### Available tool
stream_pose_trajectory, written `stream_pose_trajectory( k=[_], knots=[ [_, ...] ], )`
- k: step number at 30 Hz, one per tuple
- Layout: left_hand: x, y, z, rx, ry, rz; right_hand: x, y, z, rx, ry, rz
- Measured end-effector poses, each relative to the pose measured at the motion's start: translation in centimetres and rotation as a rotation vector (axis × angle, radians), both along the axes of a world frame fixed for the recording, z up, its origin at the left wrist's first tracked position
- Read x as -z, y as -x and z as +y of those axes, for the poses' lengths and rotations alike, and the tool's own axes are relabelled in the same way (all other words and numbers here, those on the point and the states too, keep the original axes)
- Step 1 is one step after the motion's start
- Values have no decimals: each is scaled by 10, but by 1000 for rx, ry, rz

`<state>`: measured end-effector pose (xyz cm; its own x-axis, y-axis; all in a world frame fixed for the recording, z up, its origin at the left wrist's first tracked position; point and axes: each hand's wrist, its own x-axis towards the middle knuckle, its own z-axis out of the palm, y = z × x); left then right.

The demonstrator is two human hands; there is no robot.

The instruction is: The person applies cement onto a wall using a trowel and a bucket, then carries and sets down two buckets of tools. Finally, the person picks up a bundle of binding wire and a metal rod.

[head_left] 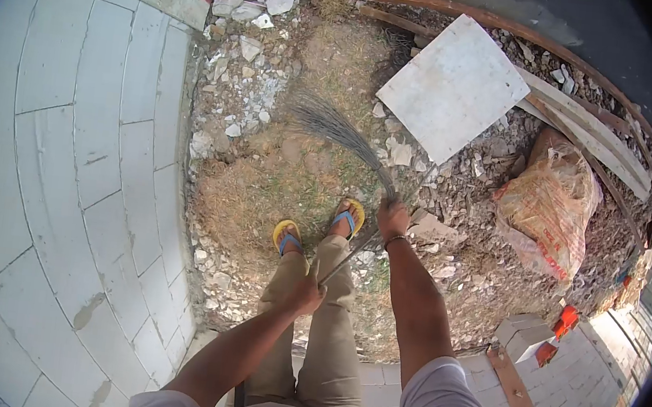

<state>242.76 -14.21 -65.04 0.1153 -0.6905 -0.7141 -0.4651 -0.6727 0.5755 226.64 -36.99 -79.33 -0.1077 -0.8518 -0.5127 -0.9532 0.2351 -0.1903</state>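
Observation:
A long-handled broom (338,130) slants across the ground in front of me, its dark thin bristles spread toward the upper left. My right hand (393,217) is wrapped round it just below the bristles. Lower on the stick, my left hand (306,291) grips the handle in front of my legs. The bristle tips lie over dry grass and soil beside scattered white rubble (249,66). My feet, in yellow and blue flip-flops (350,219), stand on the soil below the bristles.
A square white board (453,89) rests on rubble at the upper right, near wooden planks (592,125). A filled plastic sack (548,209) lies on the right. A pale block wall (82,160) rises on the left. A white block (524,336) sits at lower right.

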Motion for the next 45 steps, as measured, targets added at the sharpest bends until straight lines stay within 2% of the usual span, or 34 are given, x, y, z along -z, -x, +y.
stream_pose_trajectory(
  k=[1, 2, 4, 6, 8, 9, 10, 11, 12, 13, 14, 15, 16, 17, 19, 20, 22, 23, 25, 26, 28, 29, 31, 32, 34, 35, 36, 38, 40, 43, 45],
  knots=[
    [-3, -2, 12, 70, 6, -96, -13, 1, 10, 22, 18, -34],
    [-26, -12, 4, 89, 16, -103, -33, -3, 13, 42, 27, -40],
    [-68, -30, -12, 348, -335, 1, -73, -5, 17, 32, 53, -65],
    [-73, -39, -3, 405, -405, 1, -108, 4, 26, 35, 73, -56],
    [-92, -48, -3, 450, -473, -11, -124, 20, 32, 102, 370, -194],
    [-105, -52, 3, 550, -82, -227, -130, 28, 33, 105, 512, -179],
    [-121, -56, 6, 633, 314, -432, -154, 32, 31, 256, 448, -260],
    [-133, -61, 7, 643, 309, -427, -184, 36, 26, 408, 380, -338],
    [-143, -66, 5, 687, 296, -369, -196, 48, 22, 461, 425, -299],
    [-151, -71, 7, 728, 283, -311, -212, 64, 17, 397, 456, -393],
    [-153, -78, 13, 734, 283, -306, -220, 78, 12, 392, 512, -338],
    [-156, -85, 18, 816, 420, -333, -228, 92, 5, 445, 533, -524],
    [-160, -89, 20, 896, 560, -358, -241, 99, 2, 453, 534, -518],
    [-172, -88, 15, 903, 561, -353, -259, 105, -3, 423, 591, -566],
    [-195, -88, 5, 811, 375, -1, -291, 118, -13, 404, 647, -605],
    [-195, -84, -2, 824, 370, 5, -304, 123, -19, 402, 660, -566],
    [-190, -71, -17, 734, 88, -185, -326, 129, -21, 410, 657, -521],
    [-194, -66, -23, 738, 77, -182, -333, 129, -23, 419, 653, -517],
    [-192, -55, -44, 547, 159, -119, -345, 130, -33, 403, 715, -568],
    [-189, -49, -47, 543, 158, -116, -347, 133, -37, 399, 713, -566],
    [-185, -36, -51, 370, 378, 4, -350, 138, -45, 451, 710, -648],
    [-179, -30, -53, 371, 388, 5, -353, 143, -49, 388, 708, -640],
    [-176, -18, -67, 409, 627, 10, -351, 146, -60, 403, 746, -606],
    [-199, -8, -90, 413, 644, 10, -355, 146, -66, 418, 762, -573],
    [-263, 11, -136, 224, 759, -36, -377, 148, -73, 322, 662, -523],
    [-294, 20, -164, 144, 903, -45, -402, 134, -75, 339, 676, -552],
    [-327, 26, -189, 144, 932, -56, -413, 129, -78, 322, 681, -545],
    [-392, 37, -233, -188, 927, 272, -433, 120, -81, 265, 727, -541],
    [-438, 50, -287, -477, 1059, 625, -454, 111, -78, 193, 745, -527],
    [-468, 47, -359, -560, 1110, 637, -474, 101, -72, 137, 696, -546],
    [-473, 35, -389, -633, 714, 900, -490, 92, -66, 117, 661, -577]
  ],
)
